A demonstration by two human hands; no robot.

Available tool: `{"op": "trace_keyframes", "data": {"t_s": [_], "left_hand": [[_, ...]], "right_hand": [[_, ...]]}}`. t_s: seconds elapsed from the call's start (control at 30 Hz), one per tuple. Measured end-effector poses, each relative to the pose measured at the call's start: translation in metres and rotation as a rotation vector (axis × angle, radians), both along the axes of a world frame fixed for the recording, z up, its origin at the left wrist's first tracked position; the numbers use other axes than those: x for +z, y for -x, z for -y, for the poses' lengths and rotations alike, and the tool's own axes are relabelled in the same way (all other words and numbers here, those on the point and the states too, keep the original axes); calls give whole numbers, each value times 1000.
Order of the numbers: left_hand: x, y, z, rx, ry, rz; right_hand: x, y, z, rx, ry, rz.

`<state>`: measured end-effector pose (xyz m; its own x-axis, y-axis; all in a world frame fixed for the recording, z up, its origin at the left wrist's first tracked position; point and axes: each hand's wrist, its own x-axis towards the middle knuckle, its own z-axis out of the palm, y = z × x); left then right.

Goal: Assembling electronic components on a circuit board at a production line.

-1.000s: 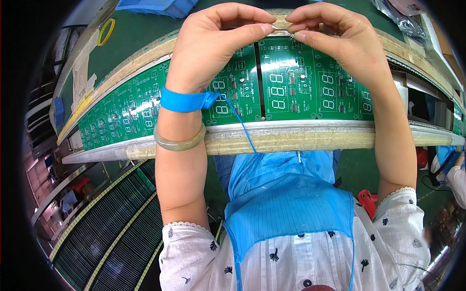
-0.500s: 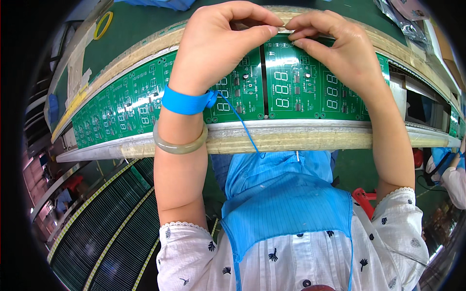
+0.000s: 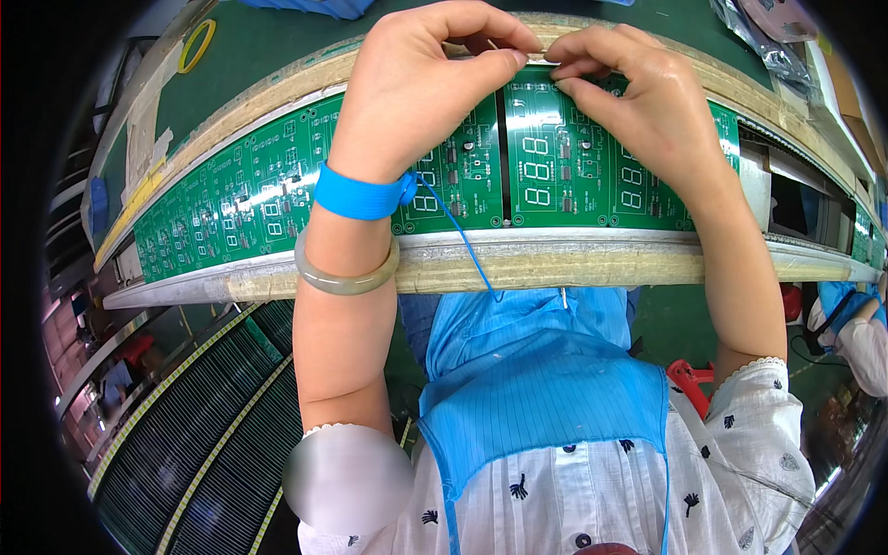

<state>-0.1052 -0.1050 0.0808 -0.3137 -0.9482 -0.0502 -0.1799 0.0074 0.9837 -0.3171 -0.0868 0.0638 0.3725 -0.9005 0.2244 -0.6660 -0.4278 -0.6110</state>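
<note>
My left hand (image 3: pixel 430 83) reaches over the far edge of a green circuit board (image 3: pixel 453 199), thumb and index finger brought close together. A thin part seems to show between its fingers, too small to name. My right hand (image 3: pixel 638 92) faces it a short way off, with thumb and fingertips pinched just above the far edge of the neighbouring circuit board (image 3: pixel 538 208). What this hand holds, if anything, is hidden. Both boards bear white digit outlines and small mounted components. A dark gap parts them. A blue wrist strap (image 3: pixel 361 192) with a cord circles my left wrist.
More green boards (image 3: pixel 250 208) run leftward along the rail. Wooden bars (image 3: pixel 555 265) border the line at front and back. A yellow ring (image 3: pixel 196 46) and a blue bin (image 3: pixel 314 7) lie beyond it. Black slotted racks (image 3: pixel 185 435) stand at lower left. Another person (image 3: pixel 851 324) is at far right.
The boards at the left and my left wrist sit very slightly differently in view. Both hands keep nearly the same pose at the boards' far edge.
</note>
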Motion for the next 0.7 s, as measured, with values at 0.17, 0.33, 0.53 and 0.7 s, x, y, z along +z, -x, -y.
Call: {"op": "trace_keyframes", "data": {"t_s": [0.17,0.33,0.53,0.7], "left_hand": [[0,3,-1,14,35,48],[-15,5,3,-44,162,106],[-26,10,3,-67,331,206],[-29,12,2,-86,388,269]], "right_hand": [[0,-3,-3,-4,75,-66],[1,-4,-6,-9,127,-126],[-2,8,-4,-74,5,36],[5,8,-6,-128,-56,22]]}}
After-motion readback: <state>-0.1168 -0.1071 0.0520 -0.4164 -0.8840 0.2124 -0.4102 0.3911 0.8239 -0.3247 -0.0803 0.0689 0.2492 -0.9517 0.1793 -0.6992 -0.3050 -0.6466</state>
